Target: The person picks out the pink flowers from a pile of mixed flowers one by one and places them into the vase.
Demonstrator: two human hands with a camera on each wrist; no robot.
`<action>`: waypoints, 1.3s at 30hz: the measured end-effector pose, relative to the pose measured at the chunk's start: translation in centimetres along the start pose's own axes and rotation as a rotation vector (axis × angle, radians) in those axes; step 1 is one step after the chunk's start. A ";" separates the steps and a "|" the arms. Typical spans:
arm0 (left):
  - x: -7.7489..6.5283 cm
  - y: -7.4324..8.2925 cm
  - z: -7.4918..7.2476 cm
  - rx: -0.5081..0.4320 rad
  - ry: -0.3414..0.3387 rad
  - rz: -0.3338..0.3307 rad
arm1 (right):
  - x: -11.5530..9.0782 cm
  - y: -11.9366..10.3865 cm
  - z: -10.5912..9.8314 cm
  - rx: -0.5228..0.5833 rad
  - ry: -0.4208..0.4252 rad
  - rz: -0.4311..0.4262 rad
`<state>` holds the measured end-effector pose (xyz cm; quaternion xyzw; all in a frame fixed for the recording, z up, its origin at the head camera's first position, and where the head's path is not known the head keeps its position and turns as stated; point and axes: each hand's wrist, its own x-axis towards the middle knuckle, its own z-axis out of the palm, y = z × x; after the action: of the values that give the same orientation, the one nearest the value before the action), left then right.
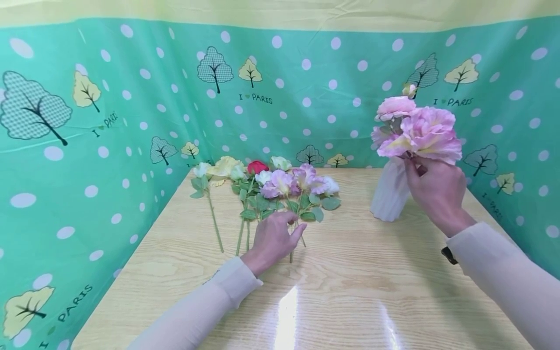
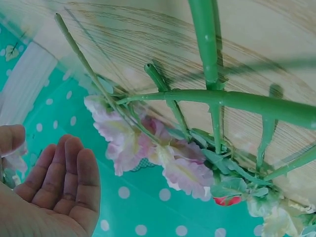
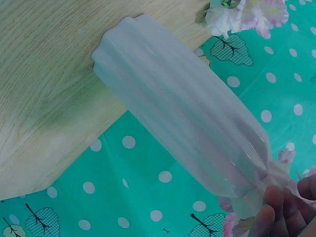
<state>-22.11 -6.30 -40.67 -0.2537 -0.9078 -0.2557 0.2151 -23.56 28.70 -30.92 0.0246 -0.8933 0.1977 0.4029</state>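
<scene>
A white fluted vase [image 1: 388, 192] stands at the right of the table, with pink flowers [image 1: 420, 127] at its mouth. My right hand [image 1: 439, 192] pinches just beneath the large pink bloom, beside the rim; the right wrist view shows its curled fingers [image 3: 276, 205] near the vase's neck [image 3: 242, 177]. The stem between them is mostly hidden. Over the stems of the lying pink-purple flowers [image 1: 280, 183] hovers my left hand [image 1: 272, 238]. Its fingers [image 2: 59, 173] are loosely bent with nothing between them, apart from the green stems [image 2: 247, 99] in the left wrist view.
Left of those flowers lie a red rose [image 1: 257, 167], a pale yellow flower [image 1: 225, 166] and several whitish blooms, stems toward me. The wooden table [image 1: 350, 291] is enclosed by a green dotted cloth [image 1: 262, 121] at the back and sides.
</scene>
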 end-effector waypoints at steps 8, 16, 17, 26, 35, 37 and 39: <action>0.0 0.0 0.0 0.001 -0.006 0.000 | -0.8 -0.1 0.0 -0.014 -0.027 -0.007; 0.0 -0.1 0.2 -0.019 -0.015 -0.020 | -1.6 0.0 0.3 -0.007 0.027 -0.064; 0.0 -0.1 0.2 -0.018 -0.018 -0.024 | -1.7 0.0 0.4 -0.008 0.041 -0.080; 0.0 0.0 0.2 -0.014 -0.028 -0.037 | -2.8 -0.6 0.7 0.016 0.041 -0.104; 0.0 -0.2 0.0 0.008 -0.031 -0.060 | -4.4 -1.4 0.9 0.038 -0.007 -0.081; -0.1 -0.2 0.0 0.009 -0.039 -0.069 | -4.8 -1.5 1.1 0.046 -0.016 -0.080; -0.1 -0.3 -0.1 0.006 -0.045 -0.079 | -5.2 -1.7 1.2 0.056 -0.033 -0.068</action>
<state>-22.20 -6.55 -40.74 -0.2227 -0.9224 -0.2555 0.1850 -20.55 26.13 -34.85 0.0694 -0.8927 0.2082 0.3936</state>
